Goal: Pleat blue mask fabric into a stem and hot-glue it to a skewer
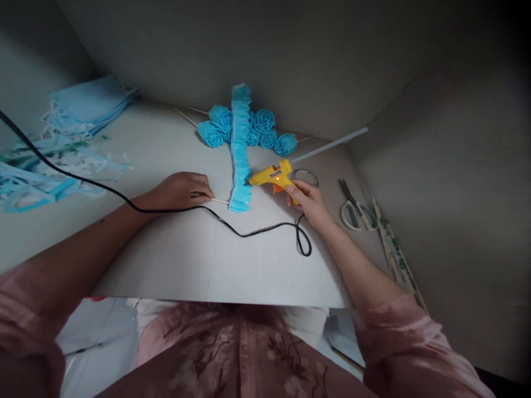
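Observation:
My left hand (185,190) pinches a thin pale stick (219,201), whose far end touches the lower end of a ruffled blue strip (240,143). The strip runs lengthwise away from me, its upper part lying over several blue paper-like roses (264,120). My right hand (306,200) is wrapped round the handle of a yellow hot glue gun (274,176). Its nozzle points left at the strip's right edge, near the lower end; whether it touches cannot be made out. A long glue stick (329,145) sticks out of its back, and a small light glows on its side.
A black cord (244,236) crosses the table (249,271) and passes over my left forearm. Folded blue face masks (91,102) and cut scraps (50,171) lie at the left. Scissors (355,210), a roll of tape (306,177) and sticks with green bits (396,249) are at the right.

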`<state>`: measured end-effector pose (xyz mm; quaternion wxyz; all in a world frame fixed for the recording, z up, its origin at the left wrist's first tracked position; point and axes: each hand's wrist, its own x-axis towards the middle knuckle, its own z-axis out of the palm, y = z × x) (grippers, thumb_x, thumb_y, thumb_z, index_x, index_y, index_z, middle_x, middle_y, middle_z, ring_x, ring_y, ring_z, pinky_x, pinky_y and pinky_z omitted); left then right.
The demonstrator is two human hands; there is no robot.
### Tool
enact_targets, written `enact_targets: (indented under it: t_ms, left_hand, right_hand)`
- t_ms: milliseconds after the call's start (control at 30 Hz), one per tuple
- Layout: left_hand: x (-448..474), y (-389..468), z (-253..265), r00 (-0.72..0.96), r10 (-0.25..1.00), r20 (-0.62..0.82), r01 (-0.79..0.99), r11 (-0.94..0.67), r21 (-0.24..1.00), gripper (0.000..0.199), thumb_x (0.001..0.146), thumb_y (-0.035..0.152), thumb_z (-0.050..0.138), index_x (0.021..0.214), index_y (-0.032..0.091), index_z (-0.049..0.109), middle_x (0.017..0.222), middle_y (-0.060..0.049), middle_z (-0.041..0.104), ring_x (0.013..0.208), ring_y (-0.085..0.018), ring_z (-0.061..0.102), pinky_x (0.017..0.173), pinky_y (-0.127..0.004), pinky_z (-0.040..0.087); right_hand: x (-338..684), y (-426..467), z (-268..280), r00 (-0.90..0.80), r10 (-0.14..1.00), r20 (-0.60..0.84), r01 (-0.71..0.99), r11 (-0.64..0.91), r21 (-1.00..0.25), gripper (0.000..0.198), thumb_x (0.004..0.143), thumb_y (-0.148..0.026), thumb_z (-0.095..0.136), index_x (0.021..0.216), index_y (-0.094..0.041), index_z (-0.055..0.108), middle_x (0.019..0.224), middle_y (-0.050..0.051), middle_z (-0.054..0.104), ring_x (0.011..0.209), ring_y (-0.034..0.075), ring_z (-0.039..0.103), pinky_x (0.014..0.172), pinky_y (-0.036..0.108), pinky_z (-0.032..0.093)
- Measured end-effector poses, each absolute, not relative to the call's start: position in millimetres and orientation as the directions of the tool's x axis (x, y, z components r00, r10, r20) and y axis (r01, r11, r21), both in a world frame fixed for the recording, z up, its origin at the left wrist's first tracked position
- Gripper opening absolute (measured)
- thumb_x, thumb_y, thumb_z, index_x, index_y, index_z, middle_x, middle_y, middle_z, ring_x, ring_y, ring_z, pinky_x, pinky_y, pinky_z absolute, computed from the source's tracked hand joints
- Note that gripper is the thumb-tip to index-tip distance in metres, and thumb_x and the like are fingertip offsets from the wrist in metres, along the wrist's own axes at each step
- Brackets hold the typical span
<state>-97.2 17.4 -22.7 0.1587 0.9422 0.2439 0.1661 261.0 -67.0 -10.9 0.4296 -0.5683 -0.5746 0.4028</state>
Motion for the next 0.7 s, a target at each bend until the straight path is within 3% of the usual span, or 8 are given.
enact_targets:
  t_ms: [267, 467, 700]
  left_hand:
    - [-94.8, 15.1, -20.5, 0.824, 0.497, 0.271, 0.398, -0.849, 0.349, 0.028, 0.098, 0.031, 0.052, 0.089, 0.022, 0.078, 0.092, -0.004, 0.075, 0.084, -0.014, 0.068, 0.077, -0.02, 0.046]
    - [-95.0, 14.7, -20.6, 0.818, 0.514, 0.258, 0.421, -0.841, 0.339, 0.028, 0.098, 0.031, 0.053, 0.09, 0.022, 0.078, 0.094, -0.004, 0.076, 0.086, -0.014, 0.068, 0.079, -0.021, 0.046]
    - [-96.2, 16.9, -23.7, 0.815, 0.504, 0.287, 0.4, -0.847, 0.352, 0.028, 0.098, 0.033, 0.054, 0.089, 0.022, 0.078, 0.092, -0.004, 0.076, 0.083, -0.014, 0.068, 0.077, -0.022, 0.046]
  right_hand:
    - [258.4, -67.0, -10.8, -0.006, 0.998, 0.064, 0.322, 0.062, -0.945, 0.054, 0.08, -0.07, 0.07, 0.102, -0.021, 0.076, 0.06, -0.002, 0.056, 0.054, 0.011, 0.045, 0.047, 0.025, 0.024]
    - [259.9, -68.4, -5.2, 0.068, 0.997, 0.028, 0.214, 0.013, -0.977, 0.056, 0.074, -0.071, 0.075, 0.097, -0.019, 0.074, 0.057, -0.003, 0.054, 0.05, 0.009, 0.041, 0.045, 0.024, 0.021]
    - [261.2, -65.6, -7.8, 0.054, 0.998, 0.015, 0.204, 0.004, -0.979, 0.055, 0.074, -0.069, 0.076, 0.098, -0.02, 0.073, 0.055, -0.004, 0.054, 0.047, 0.008, 0.036, 0.045, 0.025, 0.019]
